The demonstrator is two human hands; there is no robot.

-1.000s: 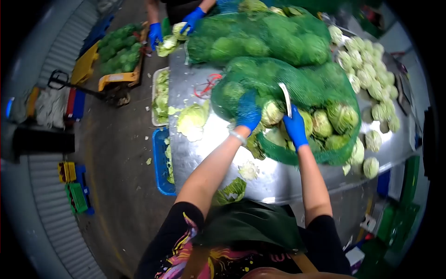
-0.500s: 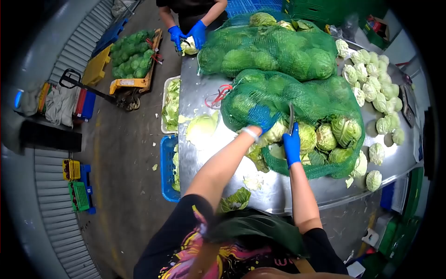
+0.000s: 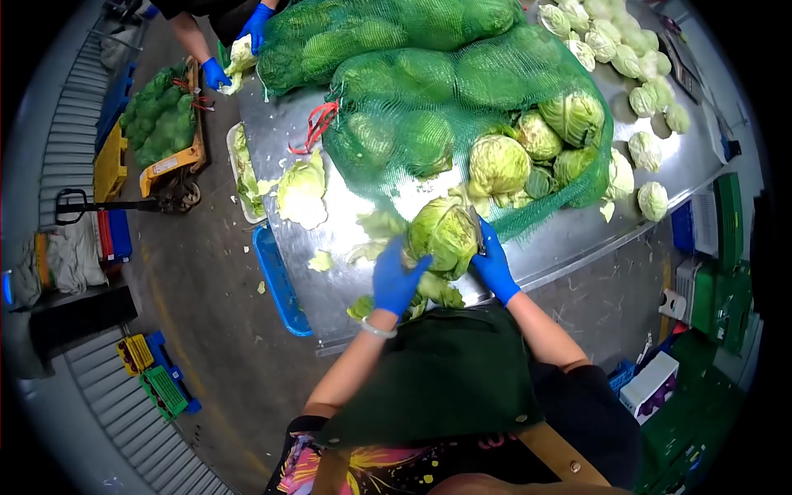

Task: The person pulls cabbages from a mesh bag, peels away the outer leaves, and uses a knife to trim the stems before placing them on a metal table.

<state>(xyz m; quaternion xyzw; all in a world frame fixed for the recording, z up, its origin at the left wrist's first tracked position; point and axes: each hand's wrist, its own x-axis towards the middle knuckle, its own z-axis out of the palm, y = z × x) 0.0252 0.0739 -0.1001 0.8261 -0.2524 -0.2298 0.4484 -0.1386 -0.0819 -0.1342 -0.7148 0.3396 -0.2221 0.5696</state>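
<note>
A green cabbage (image 3: 443, 237) with loose outer leaves is between my two blue-gloved hands, close to the table's near edge. My left hand (image 3: 398, 276) is at its lower left, thumb and fingers apart, slightly blurred; firm contact is hard to make out. On the other side, my right hand (image 3: 495, 266) is closed around a knife (image 3: 478, 229), its blade against the cabbage's right side and mostly hidden. Beyond them lies an open green mesh bag (image 3: 478, 82), with several cabbages (image 3: 500, 164) showing at its mouth. Loose leaves (image 3: 429, 295) lie under and around the cabbage.
Trimmed cabbages (image 3: 643, 151) cover the metal table's (image 3: 569, 256) right side. Another full mesh bag (image 3: 363, 37) lies behind. Cut leaves (image 3: 303, 191) are at left, near a blue basket (image 3: 279, 280) and white tray (image 3: 245, 177). A co-worker's gloved hands (image 3: 216, 74) handle a cabbage at upper left.
My hands have come back from the bag's mouth toward my body, and a cabbage is now between them outside the bag. The view has shifted. The co-worker's hands have moved apart.
</note>
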